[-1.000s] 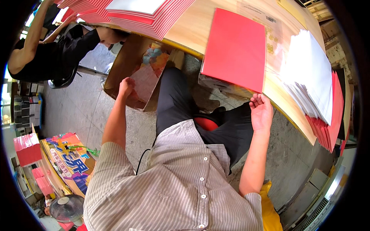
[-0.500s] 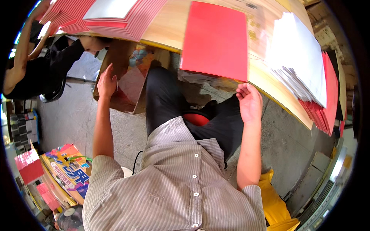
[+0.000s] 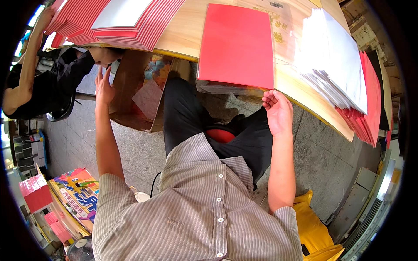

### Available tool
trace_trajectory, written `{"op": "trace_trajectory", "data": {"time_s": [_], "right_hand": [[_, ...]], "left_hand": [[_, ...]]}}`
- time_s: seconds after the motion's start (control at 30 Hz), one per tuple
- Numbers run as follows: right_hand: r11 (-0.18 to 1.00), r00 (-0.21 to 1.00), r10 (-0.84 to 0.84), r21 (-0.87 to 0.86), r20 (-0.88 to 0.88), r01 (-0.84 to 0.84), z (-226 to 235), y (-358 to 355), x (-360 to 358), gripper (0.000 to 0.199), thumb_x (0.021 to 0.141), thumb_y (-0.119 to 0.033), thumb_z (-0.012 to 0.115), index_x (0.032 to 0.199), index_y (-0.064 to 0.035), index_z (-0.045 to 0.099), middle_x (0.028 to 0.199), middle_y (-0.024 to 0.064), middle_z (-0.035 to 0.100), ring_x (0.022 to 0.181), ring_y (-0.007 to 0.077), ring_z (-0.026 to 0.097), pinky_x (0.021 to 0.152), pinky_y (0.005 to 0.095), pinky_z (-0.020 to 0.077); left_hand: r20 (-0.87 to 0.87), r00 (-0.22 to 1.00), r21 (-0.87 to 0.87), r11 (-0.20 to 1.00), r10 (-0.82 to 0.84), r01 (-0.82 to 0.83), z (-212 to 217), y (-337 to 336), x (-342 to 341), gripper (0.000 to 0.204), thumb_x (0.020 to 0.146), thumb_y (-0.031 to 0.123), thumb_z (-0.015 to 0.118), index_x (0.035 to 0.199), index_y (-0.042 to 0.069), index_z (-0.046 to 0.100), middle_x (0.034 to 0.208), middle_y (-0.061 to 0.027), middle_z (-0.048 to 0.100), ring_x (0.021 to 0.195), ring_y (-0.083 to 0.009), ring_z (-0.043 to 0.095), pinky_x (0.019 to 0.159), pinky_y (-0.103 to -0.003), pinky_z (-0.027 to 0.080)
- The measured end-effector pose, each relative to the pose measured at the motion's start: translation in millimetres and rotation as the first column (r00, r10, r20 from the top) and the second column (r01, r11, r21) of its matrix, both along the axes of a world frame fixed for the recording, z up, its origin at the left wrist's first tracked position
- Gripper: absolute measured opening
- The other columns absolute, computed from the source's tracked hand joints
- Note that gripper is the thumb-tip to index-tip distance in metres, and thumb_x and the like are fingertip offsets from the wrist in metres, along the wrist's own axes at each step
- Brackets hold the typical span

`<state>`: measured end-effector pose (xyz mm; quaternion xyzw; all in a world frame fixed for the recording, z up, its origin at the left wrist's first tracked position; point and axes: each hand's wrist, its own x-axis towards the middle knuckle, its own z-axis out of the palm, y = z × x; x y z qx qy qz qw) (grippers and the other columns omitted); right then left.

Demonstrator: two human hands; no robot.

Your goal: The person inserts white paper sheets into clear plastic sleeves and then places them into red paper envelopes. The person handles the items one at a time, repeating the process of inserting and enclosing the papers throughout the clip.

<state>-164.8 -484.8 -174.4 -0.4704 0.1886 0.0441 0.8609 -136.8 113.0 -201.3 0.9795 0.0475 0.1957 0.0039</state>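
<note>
My left hand (image 3: pixel 104 88) is raised above the left side of an open cardboard box (image 3: pixel 126 98). Its fingers are spread and nothing is in them. My right hand (image 3: pixel 278 114) has its palm up and its fingers curled, at the near right corner of a red sheet or folder (image 3: pixel 237 45). Whether the fingers grip that corner cannot be made out. The red piece lies flat on the wooden table (image 3: pixel 183 32) and reaches past its front edge. Beneath it shows a bundle wrapped in clear film (image 3: pixel 230 88).
Striped red-and-white stacks (image 3: pixel 159 19) stand at the far left. White sheets (image 3: pixel 333 56) and red folders (image 3: pixel 372 100) are fanned at the right. Another person in black (image 3: pixel 52 89) works at the left. A yellow bag (image 3: pixel 313 226) lies at lower right, printed packages (image 3: pixel 76 191) at lower left.
My left hand has moved left and up, its fingers spreading wider. My right hand has stayed by the red piece's corner. The whole view has shifted slightly.
</note>
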Motion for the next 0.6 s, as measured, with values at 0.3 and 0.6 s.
{"op": "trace_trajectory", "data": {"time_s": [0.3, 0.6], "right_hand": [[1.0, 1.0, 0.011, -0.005, 0.019, -0.011, 2, -5, -3, 0.015, 0.096, -0.018, 0.062, 0.095, -0.0045, 0.069, 0.092, 0.0083, 0.071, 0.083, 0.0165, 0.065, 0.075, 0.0296, 0.0486], [0.67, 0.961, 0.028, -0.719, 0.274, 0.185, 1, -19, -19, 0.016, 0.093, -0.016, 0.067, 0.1, -0.0013, 0.069, 0.097, 0.007, 0.072, 0.087, 0.0158, 0.065, 0.08, 0.0307, 0.05]], "left_hand": [[0.037, 0.723, -0.07, 0.72, -0.69, 0.691, 54, -246, -20, 0.076, 0.071, 0.03, 0.085, 0.139, 0.014, 0.054, 0.152, -0.0117, 0.044, 0.14, -0.0328, 0.041, 0.114, -0.048, 0.035], [0.344, 0.608, -0.102, 0.615, -0.716, 0.782, 49, -292, 7, 0.02, 0.073, 0.002, 0.072, 0.093, 0.006, 0.069, 0.098, -0.0042, 0.07, 0.096, -0.0233, 0.066, 0.091, -0.04, 0.049]]}}
